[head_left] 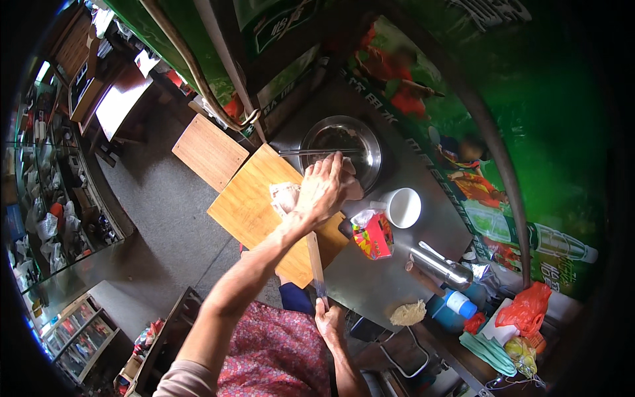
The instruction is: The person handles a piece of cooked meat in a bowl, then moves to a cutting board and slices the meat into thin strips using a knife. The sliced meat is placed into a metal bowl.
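Note:
Over the near edge of a steel bowl [374, 142], my left hand [322, 190] is closed on a soft, pale pinkish piece [353, 188]. I cannot make out exactly what it is. A second pale, crumpled piece [284, 196] lies on the wooden cutting board [248, 198], beside my left wrist. Down at the board's near edge, my right hand [329, 322] grips the handle of a knife [315, 261], its blade pointing away from me across the board. Chopsticks [294, 153] rest across the bowl's rim. The bowl's contents look dark and are partly hidden by my left hand.
On the metal table [350, 281] right of the board stand a white mug [403, 208], a red packet [373, 239] and a steel flask [441, 266]. A blue-capped bottle [460, 304] and red plastic bag [529, 308] sit at right. A wooden stool [210, 152] stands beyond the board.

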Available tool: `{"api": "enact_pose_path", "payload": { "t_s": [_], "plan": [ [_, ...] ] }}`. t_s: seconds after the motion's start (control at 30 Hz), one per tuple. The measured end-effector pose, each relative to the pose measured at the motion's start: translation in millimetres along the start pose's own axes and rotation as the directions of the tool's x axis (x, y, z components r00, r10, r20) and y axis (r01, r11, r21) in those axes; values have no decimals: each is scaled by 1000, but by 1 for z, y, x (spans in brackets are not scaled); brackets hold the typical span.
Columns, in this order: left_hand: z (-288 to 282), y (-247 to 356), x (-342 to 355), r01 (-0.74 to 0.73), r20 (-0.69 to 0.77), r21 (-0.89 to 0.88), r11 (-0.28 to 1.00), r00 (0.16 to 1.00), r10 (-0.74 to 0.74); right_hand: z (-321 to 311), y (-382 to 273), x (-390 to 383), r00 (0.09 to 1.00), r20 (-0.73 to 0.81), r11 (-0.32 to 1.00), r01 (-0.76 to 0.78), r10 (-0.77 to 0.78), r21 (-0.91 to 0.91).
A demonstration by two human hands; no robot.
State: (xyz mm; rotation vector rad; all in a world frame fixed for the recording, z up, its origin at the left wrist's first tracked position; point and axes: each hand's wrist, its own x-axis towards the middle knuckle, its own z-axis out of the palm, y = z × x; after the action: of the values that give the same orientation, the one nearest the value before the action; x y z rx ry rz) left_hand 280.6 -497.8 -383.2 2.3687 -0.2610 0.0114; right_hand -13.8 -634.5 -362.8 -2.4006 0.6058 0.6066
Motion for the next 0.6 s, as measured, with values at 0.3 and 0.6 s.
{"api": "enact_pose_path", "payload": {
  "t_s": [0.3, 0.6],
  "plan": [
    [-72, -47, -49, -540, 523, 230, 810, 770, 365, -1, -3, 2, 996, -36, 982, 85, -80, 167],
    [-65, -34, -52, -52, 444, 189, 981, 895, -39, -7, -25, -5, 991, -118, 962, 89, -60, 256]
  ]
}}
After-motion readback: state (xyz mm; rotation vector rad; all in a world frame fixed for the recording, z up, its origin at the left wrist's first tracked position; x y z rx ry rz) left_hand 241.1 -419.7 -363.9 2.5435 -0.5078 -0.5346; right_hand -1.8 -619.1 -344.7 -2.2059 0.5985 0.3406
